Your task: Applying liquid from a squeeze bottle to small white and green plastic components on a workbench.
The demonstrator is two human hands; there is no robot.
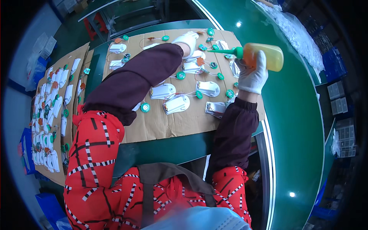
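Note:
In my right hand (253, 74), gloved in white, a squeeze bottle (273, 57) of yellowish liquid lies tilted nearly level. Its long green nozzle (222, 51) points left, the tip close to a small green round part (202, 47). My left hand (186, 41), also gloved, reaches to the far part of the cardboard sheet (149, 128). Its fingers are drawn together among the parts; whatever they hold is too small to make out. White plastic housings (176, 104) with wired green discs (145, 107) lie around both hands, partly covered by my sleeves.
Another cardboard sheet (61, 178) on the left carries several more white housings. A green table surface (295, 126) curves along the right, with clear plastic bags (295, 34) at its far edge. Clear plastic boxes (339, 97) stand beyond it, and a red stool (96, 27) at the back left.

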